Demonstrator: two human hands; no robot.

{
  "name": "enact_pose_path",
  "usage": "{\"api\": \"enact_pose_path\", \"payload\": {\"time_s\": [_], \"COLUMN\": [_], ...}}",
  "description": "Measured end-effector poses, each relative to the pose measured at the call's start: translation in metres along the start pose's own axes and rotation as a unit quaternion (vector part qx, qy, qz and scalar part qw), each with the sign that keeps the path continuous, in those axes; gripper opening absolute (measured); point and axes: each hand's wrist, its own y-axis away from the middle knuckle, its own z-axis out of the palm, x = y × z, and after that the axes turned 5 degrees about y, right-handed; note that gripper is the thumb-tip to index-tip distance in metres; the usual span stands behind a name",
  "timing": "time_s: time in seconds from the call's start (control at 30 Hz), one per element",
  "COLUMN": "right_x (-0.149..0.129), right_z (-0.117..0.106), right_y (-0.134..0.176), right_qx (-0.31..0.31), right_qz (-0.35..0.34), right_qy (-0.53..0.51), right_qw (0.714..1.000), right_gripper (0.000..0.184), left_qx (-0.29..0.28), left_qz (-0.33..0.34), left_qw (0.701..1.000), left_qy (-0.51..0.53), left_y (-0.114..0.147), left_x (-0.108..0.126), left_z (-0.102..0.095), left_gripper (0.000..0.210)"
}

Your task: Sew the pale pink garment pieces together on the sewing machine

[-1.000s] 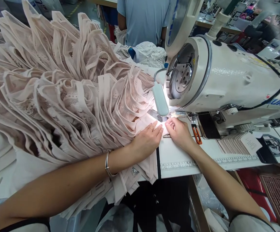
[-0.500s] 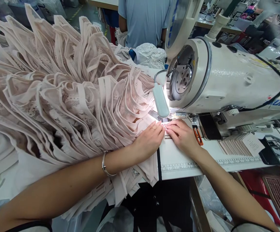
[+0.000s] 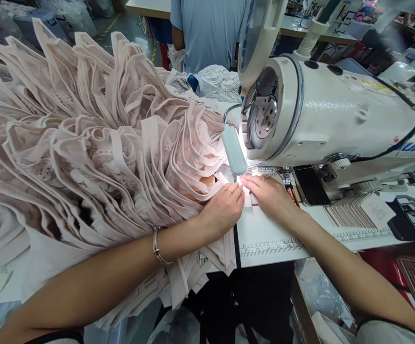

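Note:
Under the lamp-lit needle area of the sewing machine, a pale pink garment edge lies between my two hands. My left hand has its fingers curled and closed on this fabric, just left of the needle. From the right, my right hand reaches in with fingers together, its fingertips gripping the fabric beside the needle; its thumb is hidden. A small grey-green lamp hangs right above the fingertips and hides part of the needle. A big heap of pale pink lace-trimmed garments spreads to the left, against my left forearm.
Orange-handled snips and a dark phone-like slab lie right of my right hand. A stack of tags sits further right. A measuring tape runs along the table edge. A person in a blue shirt is ahead.
My right hand has turned flatter and moved slightly forward over the fabric. My left fingers have curled in more. The view has shifted slightly.

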Motion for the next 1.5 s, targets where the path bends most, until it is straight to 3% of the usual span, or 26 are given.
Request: {"api": "enact_pose_path", "payload": {"time_s": [0.13,0.47,0.7,0.93,1.3,1.5], "right_x": [0.008,0.009,0.007,0.005,-0.006,-0.003], "right_z": [0.009,0.015,0.012,0.008,-0.008,-0.004], "right_y": [0.0,0.002,-0.001,-0.004,-0.012,-0.011], "right_qx": [-0.012,0.002,-0.026,-0.045,-0.13,-0.1], "right_qz": [0.032,0.06,0.067,0.075,0.133,0.112], "right_qy": [-0.017,-0.033,-0.049,-0.054,-0.042,-0.033], "right_qw": [0.999,0.998,0.996,0.995,0.982,0.988], "right_gripper": [0.056,0.054,0.048,0.044,0.045,0.043], "left_qx": [0.007,0.004,0.044,0.031,0.027,0.014], "left_qz": [0.007,0.001,0.007,0.0,-0.01,-0.017], "left_qw": [1.0,1.0,0.998,0.999,0.999,1.0], "left_qy": [-0.005,0.011,-0.04,-0.029,-0.022,-0.015], "left_y": [0.001,-0.001,0.0,-0.001,-0.004,-0.005], "left_x": [-0.005,-0.008,-0.011,-0.012,-0.015,-0.017], "left_z": [0.006,0.004,0.006,0.007,0.008,0.008], "left_gripper": [0.034,0.035,0.035,0.034,0.033,0.035]}}
